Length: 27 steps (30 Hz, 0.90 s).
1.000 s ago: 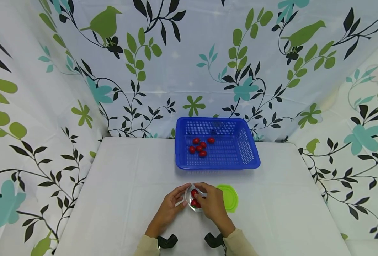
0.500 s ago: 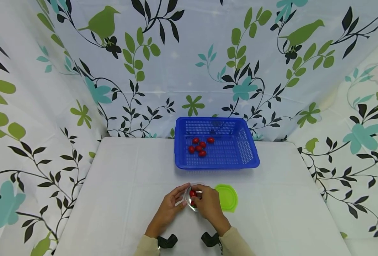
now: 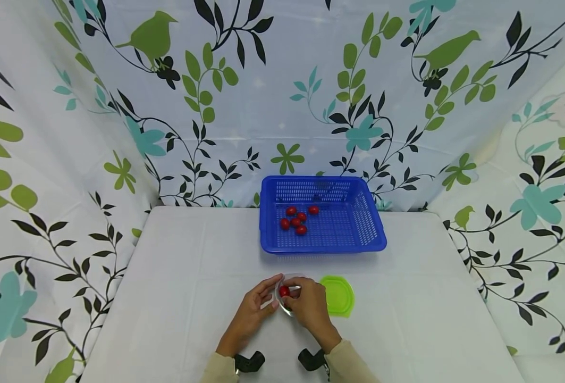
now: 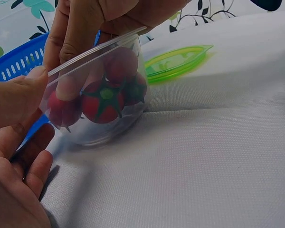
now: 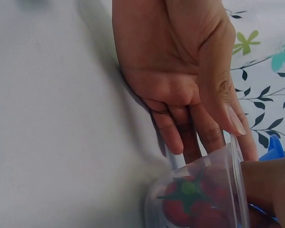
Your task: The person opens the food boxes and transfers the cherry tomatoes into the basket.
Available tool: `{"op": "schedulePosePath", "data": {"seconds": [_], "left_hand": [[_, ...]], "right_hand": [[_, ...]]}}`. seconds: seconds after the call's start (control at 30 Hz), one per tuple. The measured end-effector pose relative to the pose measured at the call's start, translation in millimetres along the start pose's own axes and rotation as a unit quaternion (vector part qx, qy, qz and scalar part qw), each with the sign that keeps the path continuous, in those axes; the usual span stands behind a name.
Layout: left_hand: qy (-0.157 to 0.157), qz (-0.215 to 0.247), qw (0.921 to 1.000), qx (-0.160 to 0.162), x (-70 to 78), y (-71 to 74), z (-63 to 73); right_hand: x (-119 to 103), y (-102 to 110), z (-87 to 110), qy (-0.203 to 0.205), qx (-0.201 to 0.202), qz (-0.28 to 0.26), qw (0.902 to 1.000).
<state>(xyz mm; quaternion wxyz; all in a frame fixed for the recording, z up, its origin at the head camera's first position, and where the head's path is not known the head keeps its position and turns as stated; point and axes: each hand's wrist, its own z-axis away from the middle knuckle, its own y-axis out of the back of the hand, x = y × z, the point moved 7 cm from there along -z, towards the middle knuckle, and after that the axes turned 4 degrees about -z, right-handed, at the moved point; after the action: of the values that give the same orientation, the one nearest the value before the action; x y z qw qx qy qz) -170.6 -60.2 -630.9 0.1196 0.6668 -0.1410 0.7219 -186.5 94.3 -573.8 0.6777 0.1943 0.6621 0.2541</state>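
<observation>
A small clear plastic tub [image 4: 97,135] stands on the white table, several cherry tomatoes [image 4: 103,102] with green leafy tops inside it. My left hand [image 3: 252,310] holds the tub at its left side, thumb at the rim and fingers around the far wall. From the right, my right hand [image 3: 309,303] reaches over the rim with its fingers inside the tub. One fingertip rests on a tomato [image 4: 64,110] at the left wall, and the fingers pinch at it. Part of the tub is hidden under the right hand in the head view.
A light green lid [image 3: 338,296] lies flat just right of the tub. Farther back stands a blue plastic basket [image 3: 354,247] with several cherry tomatoes [image 3: 301,230] in its left half. A patterned curtain [image 3: 282,96] hangs behind the table and at both sides.
My right hand has moved left and deeper over the tub, covering more of it and of its tomatoes. My left hand stays in place at the tub. The basket and lid have not moved.
</observation>
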Motion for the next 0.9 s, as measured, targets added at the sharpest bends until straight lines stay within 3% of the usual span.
{"op": "schedulePosePath", "data": {"seconds": [0.33, 0.9], "left_hand": [[-0.010, 0.007, 0.9999, 0.001, 1.6, -0.6, 0.6], [-0.011, -0.002, 0.9999, -0.006, -0.9, -0.5, -1.2]], "right_hand": [[-5, 8, 5.8, 0.049, 0.031, -0.013, 0.9982], [-6, 28, 12.4, 0.025, 0.038, -0.077, 0.9960]]}}
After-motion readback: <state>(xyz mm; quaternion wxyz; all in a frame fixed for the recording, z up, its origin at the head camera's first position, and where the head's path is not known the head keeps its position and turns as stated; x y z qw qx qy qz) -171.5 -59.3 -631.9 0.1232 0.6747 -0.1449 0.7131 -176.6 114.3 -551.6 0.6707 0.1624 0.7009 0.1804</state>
